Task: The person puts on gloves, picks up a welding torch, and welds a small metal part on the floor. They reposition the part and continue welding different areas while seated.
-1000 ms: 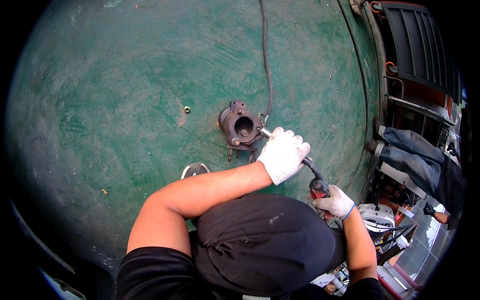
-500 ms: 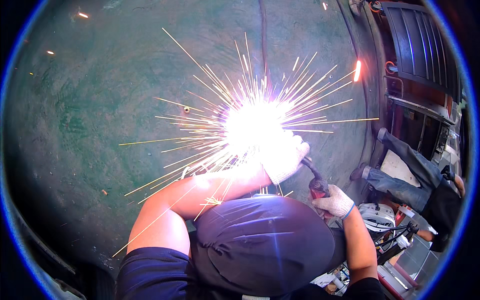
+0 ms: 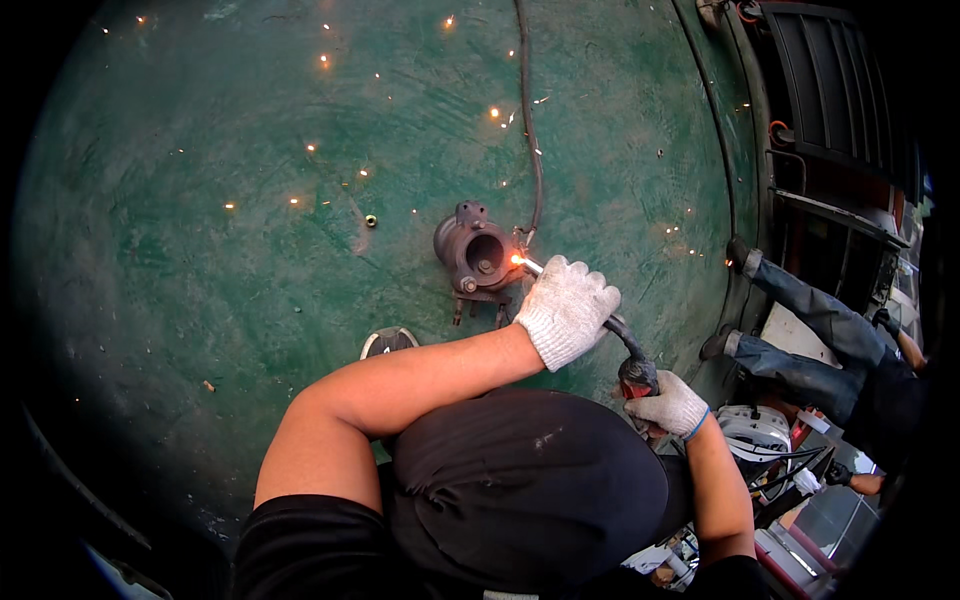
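Observation:
My left hand, in a white knitted glove, wraps round the front neck of a welding torch. Farther back, my right hand, gloved the same way, is closed on the torch's black and red handle. The torch's nozzle end glows orange against the right rim of a rusty metal pipe fitting. This fitting has a round opening, bolted lugs and short legs under it, and stands on the green floor. Its near right side is partly hidden by my left glove.
A dark cable runs over the green floor to the fitting. A small nut lies to the left. A shoe shows beyond my left forearm. Another person in jeans is at the right. A black cloth-covered dome fills the lower middle.
The white welding glare and its burst of spark streaks have died to an orange glow, and the fitting now shows. Scattered sparks lie or fly over the floor. Both hands keep their places.

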A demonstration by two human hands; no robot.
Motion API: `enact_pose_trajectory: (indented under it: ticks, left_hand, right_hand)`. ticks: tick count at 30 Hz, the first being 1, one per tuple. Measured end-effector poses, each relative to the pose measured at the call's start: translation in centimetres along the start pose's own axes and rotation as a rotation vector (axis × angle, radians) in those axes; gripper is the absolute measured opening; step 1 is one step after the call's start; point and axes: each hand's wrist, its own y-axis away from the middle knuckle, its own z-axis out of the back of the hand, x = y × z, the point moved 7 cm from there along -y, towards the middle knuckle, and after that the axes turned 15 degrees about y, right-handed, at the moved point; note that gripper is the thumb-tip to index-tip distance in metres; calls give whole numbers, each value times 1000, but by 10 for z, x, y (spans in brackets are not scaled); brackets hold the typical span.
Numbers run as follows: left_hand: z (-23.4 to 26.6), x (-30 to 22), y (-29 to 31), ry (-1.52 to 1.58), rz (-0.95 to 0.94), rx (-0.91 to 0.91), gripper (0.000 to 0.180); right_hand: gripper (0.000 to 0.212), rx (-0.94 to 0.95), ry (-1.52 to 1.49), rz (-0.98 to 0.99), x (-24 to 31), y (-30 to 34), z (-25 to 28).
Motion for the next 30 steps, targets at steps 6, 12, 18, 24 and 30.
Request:
enact_pose_trajectory:
  ticks: [6, 12, 18, 24, 30]
  left_hand:
    - [-4, 0, 4, 23, -32, -65, 26]
    - [-5, -2, 6, 26, -42, -96, 25]
    - [-9, -3, 9, 29, -37, -93, 25]
    - [-11, -6, 10, 18, -36, -79, 25]
    - [-13, -9, 12, 15, -42, -74, 25]
  right_hand:
    - [33, 5, -11, -1, -8, -3, -2]
    - [30, -20, -2, 4, -20, -8, -2]
    - [34, -9, -13, 18, -23, -9, -4]
    - [34, -11, -25, 36, -27, -8, -6]
    - [32, -16, -12, 26, -34, -9, -7]
